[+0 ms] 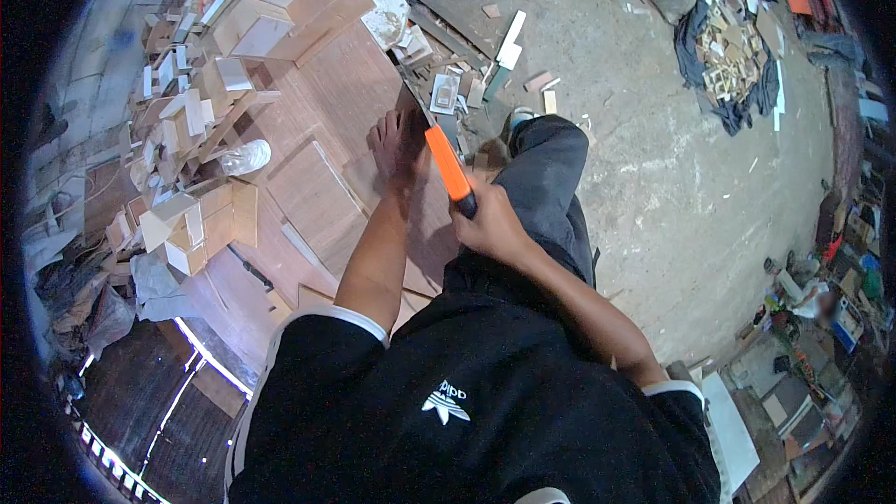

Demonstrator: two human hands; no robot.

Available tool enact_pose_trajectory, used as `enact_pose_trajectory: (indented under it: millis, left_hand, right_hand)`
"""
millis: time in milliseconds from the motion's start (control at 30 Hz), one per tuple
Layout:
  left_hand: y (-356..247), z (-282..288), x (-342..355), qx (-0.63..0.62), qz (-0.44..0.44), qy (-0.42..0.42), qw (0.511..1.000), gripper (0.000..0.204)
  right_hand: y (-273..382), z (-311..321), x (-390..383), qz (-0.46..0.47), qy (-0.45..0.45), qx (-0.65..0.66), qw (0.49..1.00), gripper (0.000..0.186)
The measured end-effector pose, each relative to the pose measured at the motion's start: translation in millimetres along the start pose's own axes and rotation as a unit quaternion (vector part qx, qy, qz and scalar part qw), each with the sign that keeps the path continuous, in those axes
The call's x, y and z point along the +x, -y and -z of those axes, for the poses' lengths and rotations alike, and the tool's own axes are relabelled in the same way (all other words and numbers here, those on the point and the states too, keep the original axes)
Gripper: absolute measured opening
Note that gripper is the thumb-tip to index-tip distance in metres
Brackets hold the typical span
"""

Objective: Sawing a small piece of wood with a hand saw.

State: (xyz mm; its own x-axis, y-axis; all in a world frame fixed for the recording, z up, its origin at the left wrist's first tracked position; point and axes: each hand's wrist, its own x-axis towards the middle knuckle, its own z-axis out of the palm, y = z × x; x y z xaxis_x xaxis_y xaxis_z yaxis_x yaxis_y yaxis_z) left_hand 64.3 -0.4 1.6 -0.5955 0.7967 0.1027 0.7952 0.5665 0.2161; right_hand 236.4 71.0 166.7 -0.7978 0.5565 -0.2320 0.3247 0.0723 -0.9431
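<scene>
My right hand (pixel 485 219) grips the black end of an orange-handled tool (pixel 446 163), which looks like a saw, with its thin blade reaching up along the edge of a pinkish plywood sheet (pixel 336 84). My left hand (pixel 397 145) rests on that sheet just left of the blade, fingers spread and partly in shadow. Whether the blade is cutting into the wood is hard to tell.
Small box-like wooden pieces (pixel 196 233) and a clear plastic container (pixel 245 157) sit along the left. Wood scraps (pixel 448 93) lie on the concrete floor (pixel 672 224), with an offcut pile (pixel 733 56) at top right and mixed clutter (pixel 831 308) along the right.
</scene>
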Motion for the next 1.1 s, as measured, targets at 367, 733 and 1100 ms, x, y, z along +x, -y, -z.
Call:
enact_pose_trajectory:
  millis: [367,733,1100]
  left_hand:
    - [6.5,3.0,-7.4,-0.031,0.010,-0.020,0.999,0.036]
    - [15.1,-10.5,-8.4,-0.030,0.012,-0.011,0.999,0.040]
    - [-2.5,-2.7,-4.6,-0.074,0.061,0.037,0.995,0.039]
  right_hand:
    - [59.6,13.0,-47.5,-0.065,0.045,-0.012,0.997,0.052]
    - [87.1,27.5,-56.1,-0.095,0.096,0.031,0.990,0.058]
    - [19.8,-3.2,-5.5,0.007,0.005,-0.021,1.000,0.053]
